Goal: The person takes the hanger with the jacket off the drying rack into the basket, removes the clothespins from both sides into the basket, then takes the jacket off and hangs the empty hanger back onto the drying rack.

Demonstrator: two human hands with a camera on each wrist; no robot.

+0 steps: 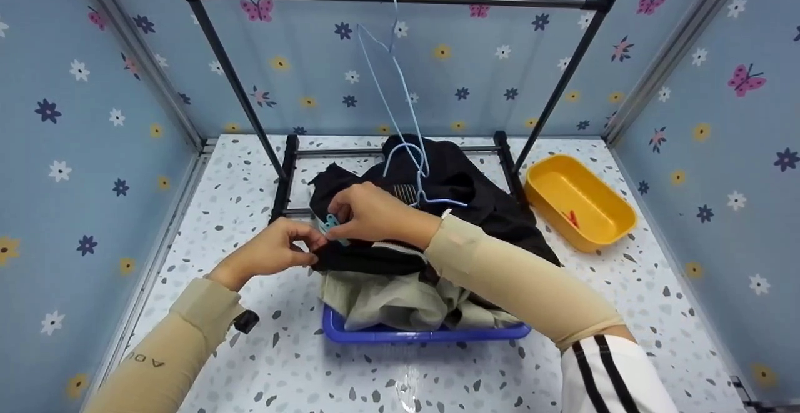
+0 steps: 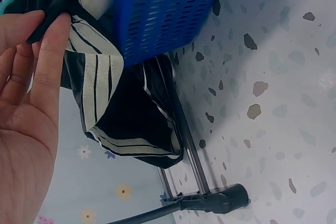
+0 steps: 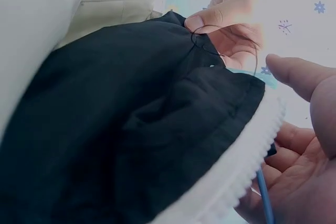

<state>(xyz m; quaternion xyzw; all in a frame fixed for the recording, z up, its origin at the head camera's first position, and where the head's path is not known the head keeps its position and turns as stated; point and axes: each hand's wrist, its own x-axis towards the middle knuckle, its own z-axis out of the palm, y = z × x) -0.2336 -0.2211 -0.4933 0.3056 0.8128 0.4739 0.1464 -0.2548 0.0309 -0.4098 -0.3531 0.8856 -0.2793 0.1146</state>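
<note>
Left hand (image 1: 269, 250) pinches the edge of the black garment (image 1: 375, 258) between thumb and fingers. Right hand (image 1: 375, 213) is curved beside the teal clip (image 1: 331, 220) at that edge — whether it grips the clip, I cannot tell. Garment lies over pale cloth (image 1: 400, 300) in the blue basket (image 1: 425, 337); a yellow tub (image 1: 594, 191) stands right — red clip (image 1: 571, 218) inside.

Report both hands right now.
Left hand: closed, pinching the black garment.
Right hand: at the teal clothespin; cannot tell whether its grip is closed.
</note>
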